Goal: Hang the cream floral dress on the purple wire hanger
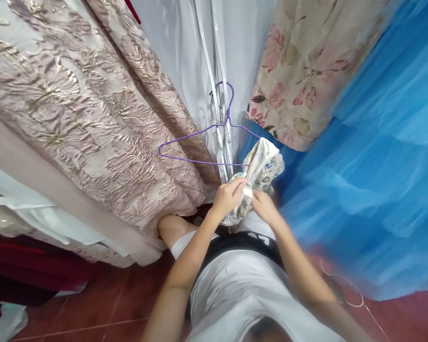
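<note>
A cream garment (pixel 267 168) with a blue floral print hangs bunched over the right end of a purple clothes hanger (pixel 199 161). The hanger's left end is bare, and its hook points up in front of white fabric. My left hand (pixel 230 197) pinches the garment's cloth from the left. My right hand (pixel 264 205) grips the same cloth from the right, just below the hanger's bar; its fingertips are partly hidden by the folds. The lower part of the garment hangs down between my forearms, close to my lap.
Pink and gold brocade (pixel 121 118) hangs close on the left. Behind the hanger are white fabric with glossy ribbons (pixel 209 42) and a beige floral cloth (pixel 303 80). Blue tulle (pixel 371 190) fills the right side. A thin cord (pixel 356 289) lies on the red tiled floor (pixel 103 308).
</note>
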The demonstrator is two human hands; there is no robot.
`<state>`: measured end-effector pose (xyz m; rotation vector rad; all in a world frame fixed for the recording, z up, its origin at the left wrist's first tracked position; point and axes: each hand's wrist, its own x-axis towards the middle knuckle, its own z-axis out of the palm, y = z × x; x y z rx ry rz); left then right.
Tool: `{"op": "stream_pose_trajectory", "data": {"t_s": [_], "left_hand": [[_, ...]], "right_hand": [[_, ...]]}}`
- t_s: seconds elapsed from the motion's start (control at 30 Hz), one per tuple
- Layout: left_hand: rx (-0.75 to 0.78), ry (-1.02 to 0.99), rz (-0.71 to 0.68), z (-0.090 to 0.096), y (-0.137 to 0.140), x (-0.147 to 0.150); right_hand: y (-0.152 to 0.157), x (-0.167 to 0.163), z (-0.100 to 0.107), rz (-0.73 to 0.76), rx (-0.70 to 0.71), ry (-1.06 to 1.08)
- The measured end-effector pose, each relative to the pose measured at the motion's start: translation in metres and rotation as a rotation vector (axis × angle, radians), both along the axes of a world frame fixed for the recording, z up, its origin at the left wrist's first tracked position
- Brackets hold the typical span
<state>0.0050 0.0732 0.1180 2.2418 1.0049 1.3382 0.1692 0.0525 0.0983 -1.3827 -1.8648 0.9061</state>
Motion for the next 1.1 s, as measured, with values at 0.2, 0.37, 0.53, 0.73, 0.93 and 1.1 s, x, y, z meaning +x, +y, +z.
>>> {"op": "stream_pose_trajectory", "data": {"t_s": [0.2,0.37,0.53,0.73,0.93,1.1], "left_hand": [[-0.121,-0.047,-0.111,0.023,0.003,-0.006],[-0.098,0.042,-0.393,0.008,0.032,0.026],[-0.13,0.329,-0.617,-0.036,0.046,0.055],[-0.47,0.243,-0.568,-0.062,0.03,0.004],[-0.208,0.206,-0.397,-0.018,0.036,-0.07],[0.047,0.501,-0.027,0.013,0.05,-0.111]], "right_hand": [[-0.015,0.01,0.028,0.326,-0.264,0.519],[-0.026,0.019,0.032,0.624,-0.487,0.429],[-0.032,0.021,0.044,0.566,-0.319,0.409],[-0.021,0.057,0.09,0.403,-0.086,0.344],[0.006,0.07,0.122,0.237,0.062,0.235],[0.007,0.064,0.138,0.18,0.204,0.228]]}}
